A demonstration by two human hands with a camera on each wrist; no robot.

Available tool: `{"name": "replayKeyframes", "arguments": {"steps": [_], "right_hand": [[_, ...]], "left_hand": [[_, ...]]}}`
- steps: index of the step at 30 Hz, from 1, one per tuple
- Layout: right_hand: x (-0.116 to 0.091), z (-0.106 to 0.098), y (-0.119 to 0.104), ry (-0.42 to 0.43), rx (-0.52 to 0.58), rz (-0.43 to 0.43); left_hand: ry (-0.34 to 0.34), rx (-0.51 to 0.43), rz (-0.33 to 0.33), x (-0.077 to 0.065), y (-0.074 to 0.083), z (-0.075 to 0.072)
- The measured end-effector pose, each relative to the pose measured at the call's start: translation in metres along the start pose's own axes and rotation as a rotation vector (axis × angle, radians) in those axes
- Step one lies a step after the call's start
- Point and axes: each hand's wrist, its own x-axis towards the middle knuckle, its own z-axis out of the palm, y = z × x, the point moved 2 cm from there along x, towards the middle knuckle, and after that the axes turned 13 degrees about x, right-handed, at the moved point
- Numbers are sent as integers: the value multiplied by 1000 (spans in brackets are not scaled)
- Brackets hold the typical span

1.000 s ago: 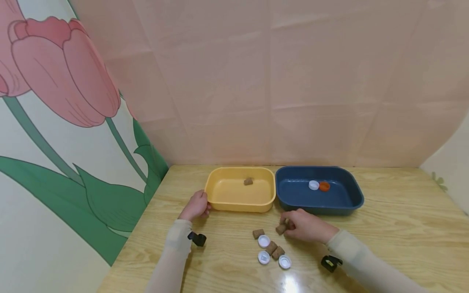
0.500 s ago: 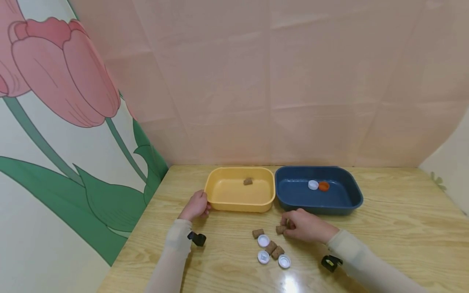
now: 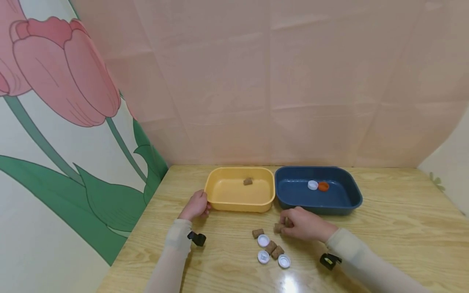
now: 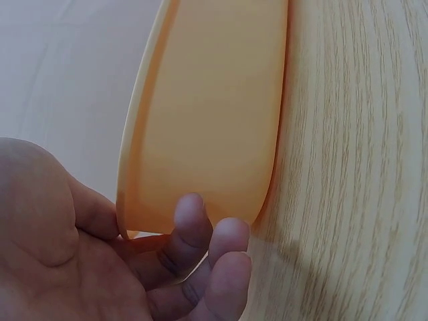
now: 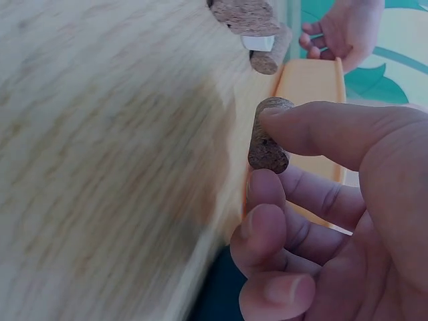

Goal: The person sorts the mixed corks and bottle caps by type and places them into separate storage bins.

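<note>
Overall, a wood-grain table (image 3: 395, 228) supports a blue tray (image 3: 313, 209) and, directly to its left, a yellow tray (image 3: 239, 207). The left hand (image 3: 197, 204) grips the yellow tray's left end. The right hand (image 3: 305, 224) pinches a cork (image 5: 269, 140) between thumb and fingers, near the blue tray's front-left corner. Three further corks (image 3: 258, 233) and three white caps (image 3: 263, 256) lie nearby on the table; the yellow tray contains a single cork piece (image 3: 248, 181)

Behind the left hand (image 3: 195, 206) and right hand (image 3: 305, 224), pale sleeves (image 3: 166, 266) are being worn. Just behind each hand, a small black camera (image 3: 199, 239) is being carried; on the right unit (image 3: 325, 259), a yellowish marking (image 3: 329, 262) is being displayed.
</note>
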Motion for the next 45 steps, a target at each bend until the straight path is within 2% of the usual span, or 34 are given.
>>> {"name": "replayKeyframes", "arguments": {"steps": [5, 16, 22, 27, 36, 45], "right_hand": [[3, -2, -4, 17, -28, -3], [9, -9, -15, 31, -8, 10], [15, -13, -22, 50, 9, -33], [24, -16, -34, 65, -16, -51], [41, -28, -54, 47, -30, 37], [70, -41, -63, 46, -93, 37]], "left_hand": [[3, 2, 2, 0, 0, 0], [12, -9, 4, -1, 0, 0], [12, -18, 3, -1, -1, 0], [17, -4, 10, 0, -2, 0], [16, 3, 9, -1, -2, 1], [12, 0, 8, -2, -1, 0]]}}
